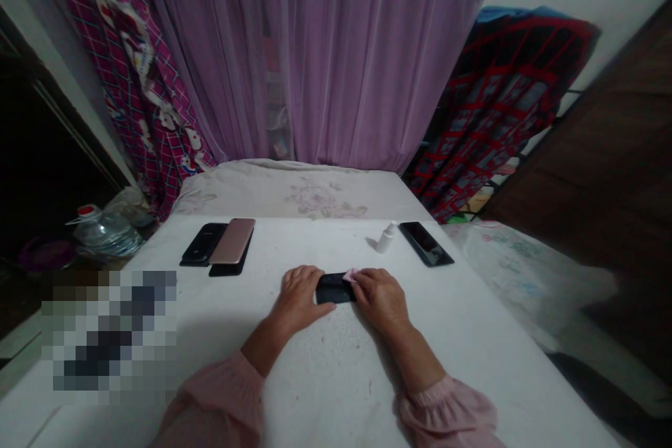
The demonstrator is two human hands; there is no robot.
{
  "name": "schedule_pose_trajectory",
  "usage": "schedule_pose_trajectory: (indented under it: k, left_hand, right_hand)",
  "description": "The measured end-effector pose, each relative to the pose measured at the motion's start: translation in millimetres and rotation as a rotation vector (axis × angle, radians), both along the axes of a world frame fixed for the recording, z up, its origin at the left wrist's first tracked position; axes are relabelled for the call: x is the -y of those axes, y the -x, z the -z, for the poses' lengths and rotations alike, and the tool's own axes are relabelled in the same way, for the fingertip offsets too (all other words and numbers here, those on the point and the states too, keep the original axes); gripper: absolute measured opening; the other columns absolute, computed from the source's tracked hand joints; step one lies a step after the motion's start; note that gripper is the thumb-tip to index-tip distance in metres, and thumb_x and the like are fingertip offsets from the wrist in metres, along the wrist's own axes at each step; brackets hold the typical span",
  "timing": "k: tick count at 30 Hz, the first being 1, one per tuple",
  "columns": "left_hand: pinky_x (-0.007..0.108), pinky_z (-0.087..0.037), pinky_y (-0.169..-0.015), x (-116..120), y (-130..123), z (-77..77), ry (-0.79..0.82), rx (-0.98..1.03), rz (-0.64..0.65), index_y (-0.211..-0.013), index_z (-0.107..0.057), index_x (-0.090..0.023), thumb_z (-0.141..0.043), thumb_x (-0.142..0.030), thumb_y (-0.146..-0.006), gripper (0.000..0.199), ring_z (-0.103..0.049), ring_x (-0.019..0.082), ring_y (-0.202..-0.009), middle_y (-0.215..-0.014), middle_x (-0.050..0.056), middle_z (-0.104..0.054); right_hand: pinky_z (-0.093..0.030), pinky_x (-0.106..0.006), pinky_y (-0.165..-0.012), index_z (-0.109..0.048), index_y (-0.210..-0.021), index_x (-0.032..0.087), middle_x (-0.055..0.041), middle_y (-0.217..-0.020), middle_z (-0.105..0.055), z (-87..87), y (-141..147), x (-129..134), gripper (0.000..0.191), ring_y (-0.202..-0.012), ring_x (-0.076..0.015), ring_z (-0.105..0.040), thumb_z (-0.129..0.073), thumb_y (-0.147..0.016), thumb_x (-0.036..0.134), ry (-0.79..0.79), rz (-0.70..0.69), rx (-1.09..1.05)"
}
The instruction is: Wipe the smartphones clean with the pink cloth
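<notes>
1. L hand [300, 296] grasps L end of dark phone [334, 290], thumb on near edge, other fingers at far edge.
2. R hand [383, 299] pinches pink cloth [350, 275] at phone's R end.
3. Phone's betw. both hands, mid white table [315, 392].
4. Sm. white bottle [385, 239] stands nr. 2nd phone [426, 243]; opaque, contents can't tell.
5. Lg. clear jug [105, 232] w/ red cap [87, 211], off table's L side; fill lvl. unclear.
</notes>
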State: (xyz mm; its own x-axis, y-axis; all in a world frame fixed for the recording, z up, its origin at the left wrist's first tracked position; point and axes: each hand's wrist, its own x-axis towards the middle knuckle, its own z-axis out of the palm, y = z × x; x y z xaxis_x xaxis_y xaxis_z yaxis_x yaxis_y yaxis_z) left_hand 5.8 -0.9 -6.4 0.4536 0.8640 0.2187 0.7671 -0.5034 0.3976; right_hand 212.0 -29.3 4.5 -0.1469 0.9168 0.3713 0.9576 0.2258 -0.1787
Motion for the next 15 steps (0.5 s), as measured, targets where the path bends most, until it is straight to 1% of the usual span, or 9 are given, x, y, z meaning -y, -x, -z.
schedule_pose_trajectory:
  k: [3,6,9,12,15]
  left_hand:
    - [0.045,-0.033,-0.101,-3,-6,-0.5,-0.004,0.017,-0.016,-0.117,-0.056,-0.024,-0.074,-0.044,-0.072,0.051,-0.051,0.027,-0.115,-0.117,0.006,-0.060]
    - [0.047,-0.029,-0.105,-9,-12,1.0,0.014,0.021,-0.018,-0.121,-0.055,-0.024,-0.072,-0.045,-0.074,0.055,-0.047,0.028,-0.121,-0.125,0.008,-0.057]
    - [0.052,-0.022,-0.111,-16,-15,3.3,0.054,0.008,-0.001,-0.128,-0.052,-0.024,-0.070,-0.047,-0.077,0.060,-0.042,0.030,-0.129,-0.134,0.010,-0.053]
    - [0.054,-0.018,-0.113,-20,-15,5.2,0.072,0.007,0.018,-0.131,-0.050,-0.023,-0.069,-0.049,-0.078,0.062,-0.039,0.030,-0.132,-0.138,0.010,-0.051]
    - [0.053,-0.017,-0.114,-19,-14,6.5,0.074,0.005,0.023,-0.130,-0.050,-0.023,-0.068,-0.047,-0.079,0.060,-0.039,0.028,-0.133,-0.139,0.010,-0.051]
  right_hand:
    - [-0.042,-0.034,-0.089,-0.067,-0.115,0.024,-0.0070,-0.116,-0.068,3.0,-4,2,0.029,-0.108,-0.0218,-0.056,-0.050,-0.092,0.029,-0.007,-0.047,0.041]
    - [-0.041,-0.037,-0.092,-0.060,-0.126,0.021,-0.0094,-0.129,-0.061,11.7,-8,3,0.037,-0.118,-0.0238,-0.051,-0.046,-0.094,0.031,0.009,-0.022,0.066]
    - [-0.041,-0.039,-0.090,-0.054,-0.133,0.020,-0.0108,-0.137,-0.054,18.1,-5,3,0.041,-0.122,-0.0255,-0.048,-0.043,-0.095,0.035,0.021,0.060,0.104]
    - [-0.040,-0.041,-0.089,-0.051,-0.135,0.021,-0.0105,-0.141,-0.051,17.3,4,5,0.043,-0.124,-0.0271,-0.045,-0.041,-0.097,0.036,0.042,0.127,0.136]
    - [-0.039,-0.040,-0.090,-0.050,-0.137,0.020,-0.0090,-0.142,-0.050,12.0,19,7,0.044,-0.125,-0.0270,-0.045,-0.039,-0.097,0.036,0.077,0.080,0.140]
